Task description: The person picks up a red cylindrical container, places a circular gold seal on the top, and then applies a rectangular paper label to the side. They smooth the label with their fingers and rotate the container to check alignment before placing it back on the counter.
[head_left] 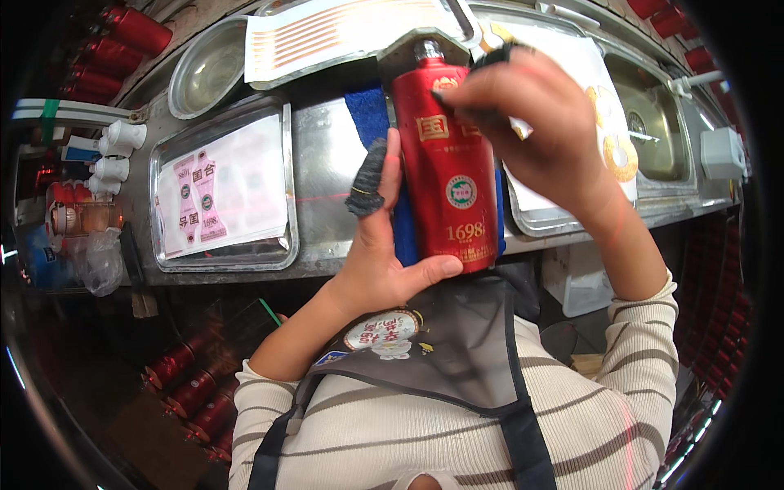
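A glossy red bottle (445,171) with gold lettering and a round green-and-white emblem stands tilted in front of me, its neck pointing away. My left hand (380,253) holds it along the left side, with the thumb across its base; a dark grey cover wraps one finger. At the bottle's upper right is my right hand (531,114), blurred, with its fingers curled and dark covers on the fingertips. One covered tip reaches the bottle's shoulder. Whether this hand grips anything is hidden. A blue cloth (367,114) lies beneath and beside the bottle.
A metal tray (282,245) at left holds pink printed sheets. Gold-striped sheets (343,37) lie in a far tray, gold-patterned sheets (604,122) at right. A round basin (208,69) and a sink (653,106) flank the counter. Several red bottles (192,392) stand lower left.
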### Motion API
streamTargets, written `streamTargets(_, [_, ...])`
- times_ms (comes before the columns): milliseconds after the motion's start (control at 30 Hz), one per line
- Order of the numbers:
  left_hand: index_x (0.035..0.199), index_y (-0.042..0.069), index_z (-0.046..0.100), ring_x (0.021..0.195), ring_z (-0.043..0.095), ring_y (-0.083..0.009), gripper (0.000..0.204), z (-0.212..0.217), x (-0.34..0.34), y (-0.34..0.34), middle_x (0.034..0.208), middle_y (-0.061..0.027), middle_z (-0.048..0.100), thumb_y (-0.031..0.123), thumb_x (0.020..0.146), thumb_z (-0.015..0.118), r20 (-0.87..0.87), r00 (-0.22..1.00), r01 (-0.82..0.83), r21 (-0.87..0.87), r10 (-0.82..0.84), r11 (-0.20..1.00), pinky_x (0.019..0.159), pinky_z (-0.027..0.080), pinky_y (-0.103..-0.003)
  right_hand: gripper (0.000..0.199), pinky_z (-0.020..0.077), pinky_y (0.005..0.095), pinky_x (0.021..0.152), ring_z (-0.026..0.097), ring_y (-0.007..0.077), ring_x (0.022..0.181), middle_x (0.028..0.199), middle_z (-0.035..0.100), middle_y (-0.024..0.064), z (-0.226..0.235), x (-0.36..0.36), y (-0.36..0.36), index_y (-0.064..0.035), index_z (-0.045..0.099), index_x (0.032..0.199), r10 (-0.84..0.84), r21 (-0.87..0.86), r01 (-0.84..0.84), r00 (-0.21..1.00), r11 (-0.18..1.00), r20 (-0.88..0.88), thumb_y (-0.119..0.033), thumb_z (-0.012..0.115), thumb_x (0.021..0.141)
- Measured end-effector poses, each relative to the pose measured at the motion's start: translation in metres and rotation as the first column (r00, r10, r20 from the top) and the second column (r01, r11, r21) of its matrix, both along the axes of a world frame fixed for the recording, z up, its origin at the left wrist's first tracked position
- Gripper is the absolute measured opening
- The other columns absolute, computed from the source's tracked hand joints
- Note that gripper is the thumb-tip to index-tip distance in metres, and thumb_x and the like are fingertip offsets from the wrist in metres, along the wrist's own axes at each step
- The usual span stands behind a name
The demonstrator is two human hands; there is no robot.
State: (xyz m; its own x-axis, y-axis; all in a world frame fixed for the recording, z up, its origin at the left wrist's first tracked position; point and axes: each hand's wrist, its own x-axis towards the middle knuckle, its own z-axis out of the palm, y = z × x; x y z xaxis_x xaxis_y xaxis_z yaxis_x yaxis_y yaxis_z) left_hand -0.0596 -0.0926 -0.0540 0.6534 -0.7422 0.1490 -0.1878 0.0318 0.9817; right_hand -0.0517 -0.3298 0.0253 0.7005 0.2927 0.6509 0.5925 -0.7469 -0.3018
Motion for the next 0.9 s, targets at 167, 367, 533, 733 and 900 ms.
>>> streamTargets(167, [0.16,-0.006,0.011,0.153,0.023,-0.0318,0.102,0.006,-0.007,0.019,0.167,-0.0231,0.016,0.031,0.089,0.073,-0.022,0.996,-0.09,0.042,0.091,0.995,0.123,0.018,-0.045,0.025,0.0524,0.0372,0.065,0.059,0.0249,0.079,0.078,0.054,0.0032,-0.024,-0.089,0.029,-0.0066,0.073,0.096,0.204,0.048,-0.203,0.979,0.978,-0.02,-0.009,0.076,0.071])
streamTargets(367, [0.16,-0.007,0.008,0.147,0.033,-0.0289,0.096,0.01,-0.035,0.005,0.16,-0.024,0.03,0.028,0.095,0.069,-0.096,0.99,-0.107,-0.011,0.106,0.994,0.121,0.023,-0.04,0.03,0.052,0.0277,0.066,0.061,0.0138,0.068,0.083,0.063,0.0047,-0.022,-0.132,0.045,-0.0024,0.069,0.103,-0.086,0.35,0.224,0.925,0.909,-0.369,-0.005,0.084,0.077])
streamTargets(533, [0.16,-0.005,0.011,0.144,0.036,-0.028,0.089,0.007,-0.044,-0.005,0.161,-0.0228,0.027,0.015,0.095,0.068,0.036,0.981,-0.193,0.009,0.193,0.981,0.116,0.034,-0.038,0.021,0.0505,0.0227,0.07,0.061,0.0072,0.078,0.091,0.067,0.0036,-0.059,-0.147,0.068,-0.0003,0.062,0.103,-0.168,0.732,0.64,0.768,0.232,-0.618,-0.006,0.077,0.089])
streamTargets(733, [0.144,0.004,0.051,0.15,0.025,-0.0463,0.062,0.012,-0.064,-0.005,0.162,-0.0325,0.021,0.031,0.092,0.071,0.35,0.889,-0.355,0.12,0.295,0.927,0.118,0.003,-0.065,0.02,0.0487,0.0213,0.076,0.059,0.0072,0.084,0.097,0.063,0.0039,-0.041,-0.147,0.065,0.0,0.061,0.104,-0.131,0.779,0.527,0.847,0.34,-0.516,-0.003,0.075,0.09])
streamTargets(900, [0.106,0.006,0.077,0.147,0.024,-0.0558,0.042,0.009,-0.074,0.009,0.158,-0.0391,0.023,0.044,0.093,0.066,0.661,0.727,-0.467,0.275,0.188,0.84,0.113,0.005,-0.072,0.02,0.0476,0.0205,0.074,0.057,0.006,0.082,0.096,0.062,0.002,-0.063,-0.147,0.046,0.0001,0.061,0.103,-0.183,0.656,0.642,0.756,0.396,-0.629,-0.005,0.076,0.09])
